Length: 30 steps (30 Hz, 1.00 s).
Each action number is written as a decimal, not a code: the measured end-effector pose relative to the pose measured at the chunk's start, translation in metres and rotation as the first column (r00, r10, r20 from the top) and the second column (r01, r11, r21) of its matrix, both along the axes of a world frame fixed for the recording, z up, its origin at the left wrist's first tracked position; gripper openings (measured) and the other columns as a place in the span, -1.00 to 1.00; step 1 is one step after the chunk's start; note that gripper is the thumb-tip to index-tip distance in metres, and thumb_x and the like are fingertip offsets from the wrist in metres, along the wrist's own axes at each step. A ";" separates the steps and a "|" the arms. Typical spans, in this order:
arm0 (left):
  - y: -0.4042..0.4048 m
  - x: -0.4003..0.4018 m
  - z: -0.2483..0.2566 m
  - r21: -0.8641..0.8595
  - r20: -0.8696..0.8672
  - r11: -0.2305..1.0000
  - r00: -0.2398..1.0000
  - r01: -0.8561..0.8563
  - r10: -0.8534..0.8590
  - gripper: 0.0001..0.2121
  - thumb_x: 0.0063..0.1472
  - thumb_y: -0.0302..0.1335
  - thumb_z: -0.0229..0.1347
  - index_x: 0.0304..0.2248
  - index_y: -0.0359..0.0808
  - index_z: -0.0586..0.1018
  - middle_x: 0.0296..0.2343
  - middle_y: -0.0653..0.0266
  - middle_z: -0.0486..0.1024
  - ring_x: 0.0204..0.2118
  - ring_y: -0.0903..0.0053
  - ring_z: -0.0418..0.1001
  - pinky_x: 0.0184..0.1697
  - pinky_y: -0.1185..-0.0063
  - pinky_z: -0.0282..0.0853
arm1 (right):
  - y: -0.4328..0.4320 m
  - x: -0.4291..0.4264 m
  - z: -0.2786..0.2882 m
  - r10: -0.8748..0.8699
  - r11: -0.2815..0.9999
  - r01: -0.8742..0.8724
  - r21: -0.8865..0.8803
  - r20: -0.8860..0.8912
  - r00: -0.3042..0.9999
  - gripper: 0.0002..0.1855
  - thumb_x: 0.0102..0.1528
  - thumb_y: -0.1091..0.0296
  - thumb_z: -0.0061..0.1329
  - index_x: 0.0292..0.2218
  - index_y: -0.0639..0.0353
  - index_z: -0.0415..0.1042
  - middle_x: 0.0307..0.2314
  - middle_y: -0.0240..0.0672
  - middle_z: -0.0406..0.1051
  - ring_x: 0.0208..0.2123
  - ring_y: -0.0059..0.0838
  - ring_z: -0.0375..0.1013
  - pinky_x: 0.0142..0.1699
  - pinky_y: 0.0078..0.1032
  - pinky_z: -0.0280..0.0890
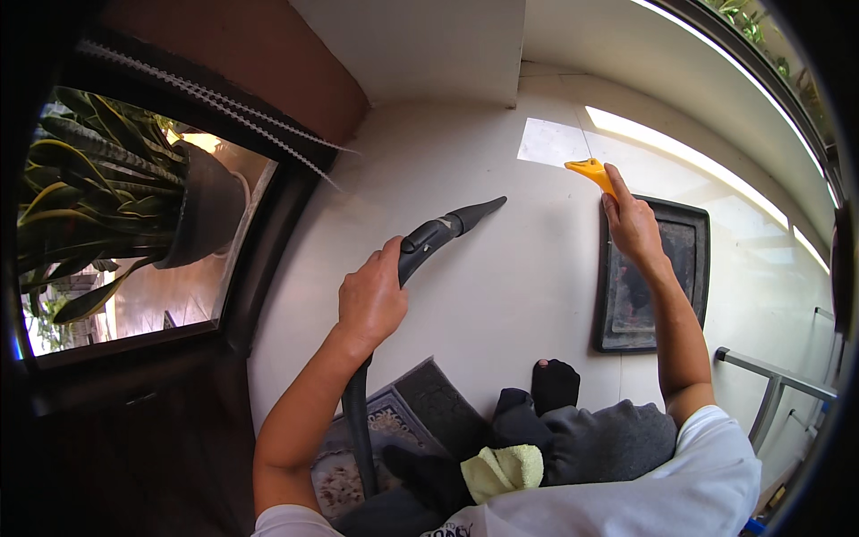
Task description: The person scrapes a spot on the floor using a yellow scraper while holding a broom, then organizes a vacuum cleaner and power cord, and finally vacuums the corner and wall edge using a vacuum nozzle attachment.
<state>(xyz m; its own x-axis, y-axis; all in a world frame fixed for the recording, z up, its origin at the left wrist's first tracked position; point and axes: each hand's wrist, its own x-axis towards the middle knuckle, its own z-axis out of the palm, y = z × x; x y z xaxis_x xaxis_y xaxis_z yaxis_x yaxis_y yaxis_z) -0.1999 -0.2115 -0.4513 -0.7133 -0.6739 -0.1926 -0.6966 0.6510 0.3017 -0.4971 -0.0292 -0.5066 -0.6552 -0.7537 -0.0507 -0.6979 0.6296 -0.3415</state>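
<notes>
My left hand [373,293] is wrapped around the curved black handle of a vacuum cleaner hose [427,250]. A tapered crevice nozzle [480,211] at its end points up and right, just over the pale tiled floor [463,309]; whether it touches cannot be told. Further right, my right hand [634,225] grips a small yellow plastic scraper [590,172], its wide end angled toward the floor. Its blade edge is too small to make out. Below my right wrist lies a black rectangular tray [658,282], partly hidden by my forearm.
A yellow cloth [503,470] rests at my lap. Patterned and dark mats [439,403] lie by my feet. On the right stands a metal frame [772,376]. At left, a dark-framed door [248,295] has bead chains [221,111] hanging near it and a potted snake plant [208,201] behind its glass.
</notes>
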 end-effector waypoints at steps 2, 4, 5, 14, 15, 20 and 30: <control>-0.008 -0.006 -0.004 -0.073 0.007 0.996 0.999 -0.042 0.043 -0.54 -0.14 -0.62 -0.08 -0.13 -0.27 0.23 -0.39 0.01 0.38 -0.39 0.07 0.38 -0.31 0.31 0.29 | -0.001 0.000 0.003 -0.010 1.000 0.010 0.006 0.011 1.000 -0.53 0.10 0.25 -0.37 0.05 -0.05 -0.07 -0.56 0.01 0.37 -0.51 -0.05 0.38 -0.38 -0.19 0.23; -0.021 -0.011 -0.004 -0.095 0.019 0.985 0.989 -0.143 0.145 -0.53 -0.14 -0.62 -0.09 -0.13 -0.27 0.23 -0.38 0.00 0.38 -0.39 0.07 0.38 -0.31 0.32 0.29 | -0.002 0.003 0.006 -0.017 1.000 0.017 0.007 0.030 0.999 -0.53 0.10 0.25 -0.36 0.05 -0.05 -0.07 -0.56 0.02 0.37 -0.50 -0.05 0.38 -0.37 -0.19 0.23; -0.023 -0.016 -0.005 -0.076 0.022 0.983 0.985 -0.167 0.169 -0.54 -0.13 -0.62 -0.09 -0.12 -0.27 0.23 -0.39 0.00 0.38 -0.39 0.07 0.38 -0.30 0.32 0.29 | -0.002 0.003 0.007 -0.021 1.000 0.021 0.017 0.030 0.999 -0.53 0.10 0.25 -0.36 0.05 -0.05 -0.07 -0.55 0.02 0.37 -0.50 -0.05 0.38 -0.37 -0.19 0.24; -0.008 -0.034 -0.008 -0.030 0.008 0.991 0.991 -0.133 0.133 -0.57 -0.12 -0.61 -0.11 -0.15 -0.27 0.25 -0.40 0.04 0.39 -0.42 0.09 0.38 -0.31 0.33 0.30 | 0.004 -0.005 0.002 -0.055 0.998 0.054 0.029 0.040 0.998 -0.53 0.10 0.25 -0.37 0.05 -0.06 -0.06 -0.54 0.03 0.37 -0.49 -0.05 0.38 -0.36 -0.20 0.24; -0.004 -0.036 -0.005 0.000 0.000 0.998 0.998 -0.064 0.064 -0.57 -0.12 -0.62 -0.10 -0.15 -0.27 0.25 -0.40 0.04 0.39 -0.42 0.08 0.38 -0.32 0.32 0.30 | 0.005 -0.006 0.001 -0.054 0.998 0.053 0.035 0.026 0.998 -0.53 0.10 0.26 -0.37 0.05 -0.06 -0.05 -0.54 0.03 0.37 -0.49 -0.05 0.38 -0.36 -0.20 0.23; 0.046 -0.036 0.016 0.254 0.167 0.948 0.957 0.192 -0.239 -0.50 -0.18 -0.58 -0.01 -0.13 -0.23 0.25 -0.39 0.10 0.38 -0.39 0.16 0.37 -0.34 0.35 0.30 | 0.013 -0.014 0.001 -0.083 0.996 0.082 0.040 0.033 0.996 -0.55 0.10 0.25 -0.38 0.04 -0.06 -0.04 -0.55 0.02 0.37 -0.49 -0.04 0.38 -0.36 -0.19 0.23; 0.019 0.010 0.013 0.034 0.012 0.995 0.995 0.097 -0.098 -0.51 -0.16 -0.61 -0.03 -0.12 -0.24 0.24 -0.38 0.10 0.37 -0.43 0.14 0.39 -0.36 0.32 0.31 | 0.014 -0.011 0.003 -0.085 0.996 0.082 0.046 0.070 0.994 -0.53 0.10 0.26 -0.33 0.05 -0.09 -0.03 -0.51 0.06 0.36 -0.48 -0.06 0.39 -0.34 -0.25 0.22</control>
<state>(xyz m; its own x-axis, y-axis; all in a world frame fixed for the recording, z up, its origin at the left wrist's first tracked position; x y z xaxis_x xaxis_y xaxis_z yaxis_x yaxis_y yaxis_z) -0.1900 -0.1927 -0.4382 -0.7722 -0.5944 -0.2245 -0.6347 0.7056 0.3150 -0.5080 -0.0150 -0.5036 -0.7091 -0.6928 -0.1315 -0.6169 0.6998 -0.3601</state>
